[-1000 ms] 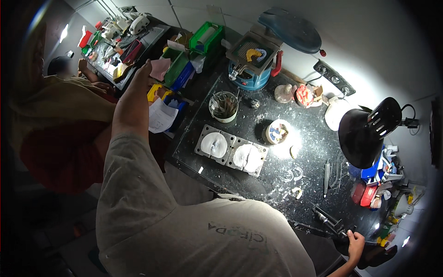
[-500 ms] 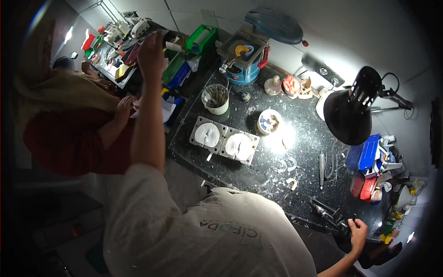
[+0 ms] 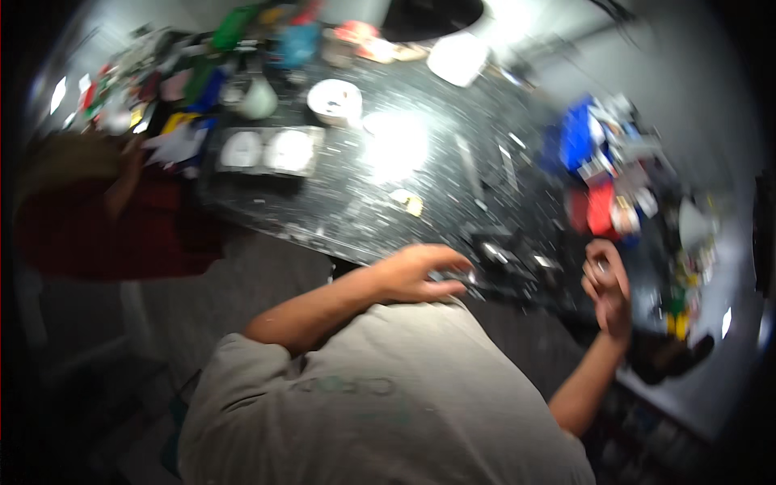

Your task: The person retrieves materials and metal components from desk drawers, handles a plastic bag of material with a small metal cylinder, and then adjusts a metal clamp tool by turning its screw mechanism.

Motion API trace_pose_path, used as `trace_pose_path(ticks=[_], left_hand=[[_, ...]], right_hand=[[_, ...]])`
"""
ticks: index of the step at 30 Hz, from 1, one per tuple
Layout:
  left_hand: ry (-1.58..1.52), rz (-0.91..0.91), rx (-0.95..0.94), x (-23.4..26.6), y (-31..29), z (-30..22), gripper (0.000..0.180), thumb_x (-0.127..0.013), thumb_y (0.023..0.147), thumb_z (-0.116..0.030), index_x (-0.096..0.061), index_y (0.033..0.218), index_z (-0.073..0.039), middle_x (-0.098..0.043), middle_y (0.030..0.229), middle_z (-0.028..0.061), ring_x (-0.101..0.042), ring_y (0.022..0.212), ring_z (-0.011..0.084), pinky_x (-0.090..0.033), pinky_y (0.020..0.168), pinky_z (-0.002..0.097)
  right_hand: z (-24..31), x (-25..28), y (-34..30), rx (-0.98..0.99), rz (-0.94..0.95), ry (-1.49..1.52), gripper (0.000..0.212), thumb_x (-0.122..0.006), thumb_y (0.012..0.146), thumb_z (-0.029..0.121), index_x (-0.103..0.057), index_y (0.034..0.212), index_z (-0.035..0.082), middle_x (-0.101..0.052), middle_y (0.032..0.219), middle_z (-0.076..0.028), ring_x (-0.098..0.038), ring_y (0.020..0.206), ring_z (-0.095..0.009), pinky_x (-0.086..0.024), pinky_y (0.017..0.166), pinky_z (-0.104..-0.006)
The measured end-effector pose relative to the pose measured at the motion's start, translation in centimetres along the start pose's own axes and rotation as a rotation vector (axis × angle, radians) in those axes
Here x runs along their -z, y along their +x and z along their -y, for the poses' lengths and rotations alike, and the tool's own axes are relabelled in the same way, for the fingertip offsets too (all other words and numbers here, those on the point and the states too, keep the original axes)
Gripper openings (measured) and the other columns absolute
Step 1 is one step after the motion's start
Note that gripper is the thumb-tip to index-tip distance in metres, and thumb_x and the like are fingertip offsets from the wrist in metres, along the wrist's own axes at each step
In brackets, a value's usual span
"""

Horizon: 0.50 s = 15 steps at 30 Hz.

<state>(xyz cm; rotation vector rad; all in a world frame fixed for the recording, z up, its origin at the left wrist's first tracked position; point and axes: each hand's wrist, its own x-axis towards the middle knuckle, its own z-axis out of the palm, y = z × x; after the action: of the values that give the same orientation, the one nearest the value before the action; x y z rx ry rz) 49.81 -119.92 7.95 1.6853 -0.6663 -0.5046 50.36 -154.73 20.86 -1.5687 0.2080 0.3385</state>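
The whole view is smeared by motion. My left hand [image 3: 416,273] is over the near edge of the black worktop [image 3: 323,206], its thumb and fingers apart with nothing seen between them. Beside it, dark metal tool parts [image 3: 509,255] lie at the edge, too blurred to name. On the right, my right hand [image 3: 608,287] is raised near the red bin [image 3: 600,208] with its fingers curled. A small pale glint shows among those fingers; what it is I cannot make out. A small yellowish curved piece [image 3: 411,202] lies beyond my left hand.
Two joined metal mould halves with white plaster [image 3: 271,151] sit at the left, near a white tub [image 3: 335,101]. A black lamp [image 3: 432,18] hangs at the back. A filled blue bin [image 3: 576,133] stands right. A co-worker in red [image 3: 105,214] is at far left.
My left arm has come down from its raised place at the upper left to the near table edge. The view has swung, shifting the table leftward and up. My right hand's fingers now curl upward.
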Motion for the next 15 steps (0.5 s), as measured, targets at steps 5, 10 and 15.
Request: trace_pose_path(ticks=[5,10,15], left_hand=[[0.048,-0.164,0.107,-6.2,1.7,1.5,0.057,-0.072,0.091,-0.014,-0.049,0.143,-0.006,-0.061,0.132,0.0148,-0.060,0.122,0.0248,-0.052,0.099,0.0367],[0.221,-0.308,0.059,-12.0,5.0,3.2,0.066,-0.075,0.088,-0.013,-0.043,0.145,-0.005,-0.055,0.134,0.0164,-0.062,0.115,0.0280,-0.053,0.096,0.0357],[0.350,-0.444,0.028,-14.3,8.8,7.4,0.058,-0.082,0.081,-0.015,-0.057,0.133,-0.008,-0.065,0.112,0.0135,-0.067,0.096,0.0289,-0.055,0.081,0.0378]], right_hand=[[-4.3,3.9,-0.3,-0.059,0.043,0.171,0.033,-0.056,0.093,0.010,-0.056,0.124,-0.001,-0.058,0.104,-0.008,-0.064,0.094,-0.017,-0.054,0.082,-0.0276],[-10.4,5.8,2.5,-0.217,-0.090,-0.120,0.030,-0.076,0.091,0.032,-0.065,0.097,0.005,-0.061,0.074,-0.001,-0.050,0.051,-0.003,-0.040,0.045,-0.0175],[-16.6,4.7,9.6,-0.027,0.159,-0.163,0.025,-0.071,0.095,0.028,-0.067,0.099,0.004,-0.066,0.084,-0.001,-0.057,0.071,-0.005,-0.046,0.059,-0.0208]])
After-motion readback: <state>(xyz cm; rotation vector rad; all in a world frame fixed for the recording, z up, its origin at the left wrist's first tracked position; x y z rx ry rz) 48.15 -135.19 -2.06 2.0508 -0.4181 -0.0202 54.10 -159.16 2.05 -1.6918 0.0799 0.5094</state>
